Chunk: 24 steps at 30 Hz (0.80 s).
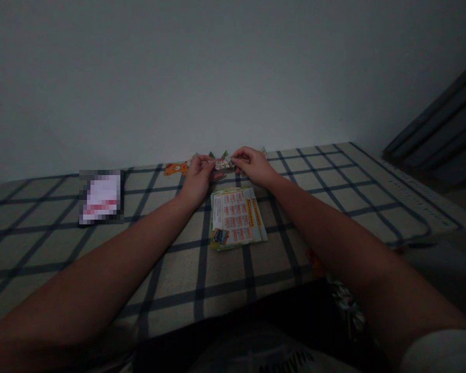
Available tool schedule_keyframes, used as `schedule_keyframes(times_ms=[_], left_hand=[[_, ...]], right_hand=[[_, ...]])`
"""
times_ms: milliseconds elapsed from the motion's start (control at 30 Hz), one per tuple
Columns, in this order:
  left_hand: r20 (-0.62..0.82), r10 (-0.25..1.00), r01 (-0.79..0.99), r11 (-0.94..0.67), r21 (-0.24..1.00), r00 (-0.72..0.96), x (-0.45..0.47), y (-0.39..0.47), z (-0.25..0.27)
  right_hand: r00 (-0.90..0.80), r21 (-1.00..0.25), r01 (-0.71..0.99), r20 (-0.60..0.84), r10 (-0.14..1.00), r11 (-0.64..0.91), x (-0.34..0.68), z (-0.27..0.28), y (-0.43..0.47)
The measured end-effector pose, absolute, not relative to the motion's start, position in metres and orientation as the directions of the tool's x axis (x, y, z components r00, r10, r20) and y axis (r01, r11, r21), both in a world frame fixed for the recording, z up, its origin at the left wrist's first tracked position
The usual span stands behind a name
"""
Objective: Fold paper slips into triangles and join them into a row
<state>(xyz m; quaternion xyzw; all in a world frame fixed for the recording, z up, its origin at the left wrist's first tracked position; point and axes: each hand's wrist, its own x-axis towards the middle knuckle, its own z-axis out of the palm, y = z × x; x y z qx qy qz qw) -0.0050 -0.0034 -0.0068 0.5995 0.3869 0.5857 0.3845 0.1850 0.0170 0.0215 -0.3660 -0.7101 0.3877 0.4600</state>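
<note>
Near the wall, a small piece of printed paper (222, 165), apparently folded, is stretched between my two hands. My left hand (200, 175) pinches its left end, with the thumb on the near side. At its right end, the thumb and fingers of my right hand (251, 165) are closed on the paper. Just behind the hands stand other folded paper pieces (264, 152) with green points, partly hidden by my fingers. Closer to me, a stack of printed sheets (236, 217) with red and yellow blocks of text lies flat on the checked cloth (186, 264).
A dark-edged flat object (101, 199) with a blurred, pixelated face lies at the left. A bear print (174, 169) decorates the cloth beside my left hand. The pale wall (217, 77) rises behind, and a grey curtain (442, 114) hangs at the right.
</note>
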Motion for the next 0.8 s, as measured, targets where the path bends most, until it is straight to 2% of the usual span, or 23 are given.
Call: schedule_keyframes(times_ms=[333, 500, 667, 800], left_hand=[[0.454, 0.891, 0.052, -0.453, 0.89, -0.003, -0.0037, -0.0046, -0.0062], [0.423, 0.906, -0.021, -0.423, 0.906, 0.018, -0.0028, -0.0049, -0.006], [0.453, 0.887, 0.092, -0.46, 0.883, 0.089, -0.0033, -0.0071, -0.0055], [0.444, 0.893, 0.102, -0.45, 0.887, 0.077, -0.004, -0.0079, -0.0052]], right_hand=[[-0.299, -0.87, 0.196, 0.387, 0.872, 0.453, 0.1837, 0.0225, 0.0147], [-0.303, -0.854, 0.202, 0.41, 0.86, 0.479, 0.1835, 0.0214, 0.0144], [-0.324, -0.822, 0.216, 0.448, 0.833, 0.527, 0.1863, 0.0202, 0.0141], [-0.351, -0.789, 0.23, 0.479, 0.805, 0.57, 0.1868, 0.02, 0.0128]])
